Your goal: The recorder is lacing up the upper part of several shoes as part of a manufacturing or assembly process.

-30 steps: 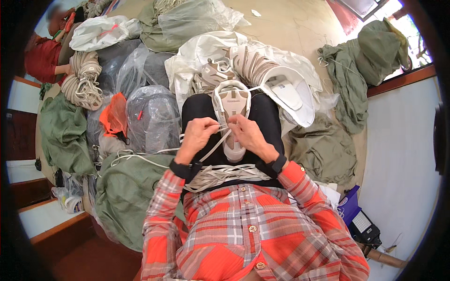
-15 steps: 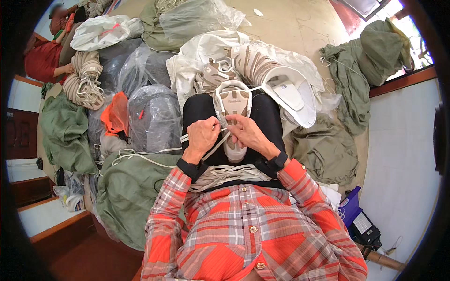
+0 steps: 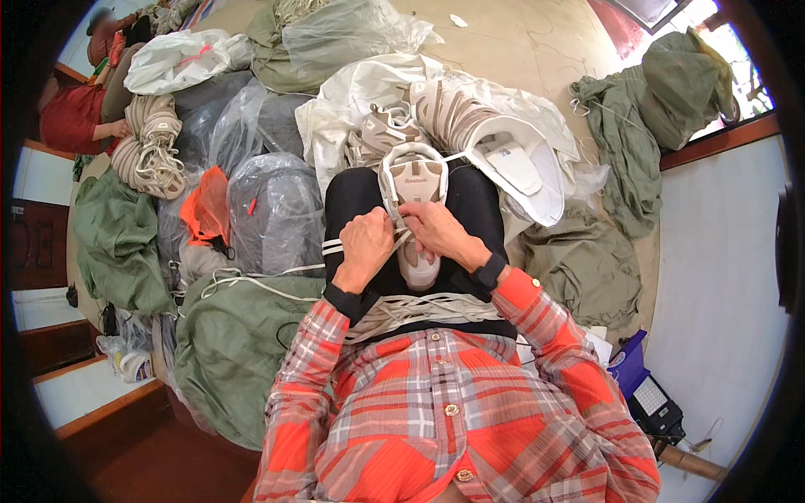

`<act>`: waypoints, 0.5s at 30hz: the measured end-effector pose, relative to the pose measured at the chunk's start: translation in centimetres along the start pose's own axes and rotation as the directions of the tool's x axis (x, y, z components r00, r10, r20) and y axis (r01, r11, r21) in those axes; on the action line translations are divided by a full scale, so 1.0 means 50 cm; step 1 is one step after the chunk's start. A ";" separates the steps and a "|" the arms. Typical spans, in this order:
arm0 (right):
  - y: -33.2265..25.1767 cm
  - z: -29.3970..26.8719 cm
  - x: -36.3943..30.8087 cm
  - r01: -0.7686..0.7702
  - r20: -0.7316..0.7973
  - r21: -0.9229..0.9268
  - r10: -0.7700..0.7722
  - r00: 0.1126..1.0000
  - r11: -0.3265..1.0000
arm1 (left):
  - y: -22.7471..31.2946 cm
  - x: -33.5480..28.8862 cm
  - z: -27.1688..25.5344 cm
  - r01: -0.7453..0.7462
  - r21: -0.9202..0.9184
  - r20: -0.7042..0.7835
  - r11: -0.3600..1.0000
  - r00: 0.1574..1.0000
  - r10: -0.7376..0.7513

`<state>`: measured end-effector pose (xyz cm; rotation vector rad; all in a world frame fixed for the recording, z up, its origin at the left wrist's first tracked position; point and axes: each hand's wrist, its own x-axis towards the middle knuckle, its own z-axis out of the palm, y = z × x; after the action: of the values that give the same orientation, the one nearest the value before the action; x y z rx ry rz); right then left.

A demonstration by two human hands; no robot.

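A beige and white sneaker lies on my lap between my knees, its heel pointing away and its toe toward me. My left hand is closed at the left side of the shoe's lacing area, its thumb and forefinger pinching a white shoelace. My right hand bends over the middle of the shoe, fingertips pinched on the lace close to my left fingers. The exact eyelets are hidden under my fingers. A bundle of loose pale laces lies across my lap.
Ahead, beige shoes and a stacked row of shoes with a white upright shoe piece rest on white sacking. Clear plastic bags and green sacks surround my left side. A person in red sits at far left.
My right hand has moved slightly up and over the shoe, covering more of its lacing. The lace strand that slanted below my hands now shows less.
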<state>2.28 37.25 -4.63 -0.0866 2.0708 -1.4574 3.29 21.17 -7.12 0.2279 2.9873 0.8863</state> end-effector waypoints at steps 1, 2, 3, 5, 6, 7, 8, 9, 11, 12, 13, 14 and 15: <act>-0.005 -0.001 0.002 0.022 0.014 -0.078 -0.021 1.000 0.997 | 0.004 0.000 0.004 0.019 0.035 0.020 0.999 1.000 -0.019; -0.012 -0.004 0.005 0.026 0.015 -0.078 -0.025 1.000 0.997 | 0.008 0.002 0.005 0.037 0.071 0.037 0.997 0.999 -0.040; -0.022 -0.006 0.005 -0.007 0.031 -0.115 0.011 0.999 0.993 | 0.009 0.002 0.003 0.037 0.074 0.034 0.997 0.999 -0.040; -0.014 -0.006 0.012 -0.038 0.044 -0.150 0.045 0.998 0.988 | 0.013 0.000 -0.002 0.022 0.112 0.029 0.993 0.999 -0.025; 0.008 -0.008 0.019 0.266 -0.036 -0.490 -0.324 0.945 0.830 | 0.023 -0.004 -0.016 0.016 0.112 0.032 0.994 0.999 -0.020; 0.030 -0.013 0.024 0.429 0.026 -0.770 -0.650 0.760 0.471 | 0.031 -0.016 -0.036 -0.048 0.140 -0.002 0.989 0.999 0.048; 0.006 -0.029 0.013 0.258 -0.098 -0.823 -0.575 0.812 0.506 | 0.026 -0.030 -0.052 -0.100 0.172 -0.035 0.980 0.994 0.108; -0.020 -0.056 -0.005 0.073 -0.233 -0.849 -0.494 0.838 0.523 | -0.004 -0.044 -0.074 -0.173 0.143 0.008 0.974 0.985 0.174; 0.044 -0.191 -0.044 0.205 -0.528 -0.365 -0.384 0.757 0.908 | -0.014 -0.055 -0.208 0.254 -0.464 0.553 0.849 0.831 0.054; 0.030 -0.234 -0.065 0.270 -0.629 -0.041 -0.235 0.741 0.962 | -0.068 -0.094 -0.240 0.234 -0.900 0.313 0.367 0.934 0.173; 0.015 -0.261 -0.090 0.326 -0.684 0.278 -0.052 0.727 0.903 | -0.103 -0.123 -0.251 0.077 -0.961 0.045 -0.266 0.991 0.124; 0.042 -0.258 -0.092 0.448 -0.613 0.445 -0.101 0.784 0.775 | -0.090 -0.128 -0.261 -0.030 -0.932 -0.023 -0.360 0.999 -0.025; 0.024 -0.241 -0.090 0.447 -0.607 0.448 -0.104 0.788 0.774 | -0.075 -0.132 -0.276 -0.164 -0.890 -0.086 -0.425 0.977 -0.197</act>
<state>0.24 49.52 -1.08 0.3145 1.9749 -2.5002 8.53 9.67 2.25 -0.0459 0.8503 3.0899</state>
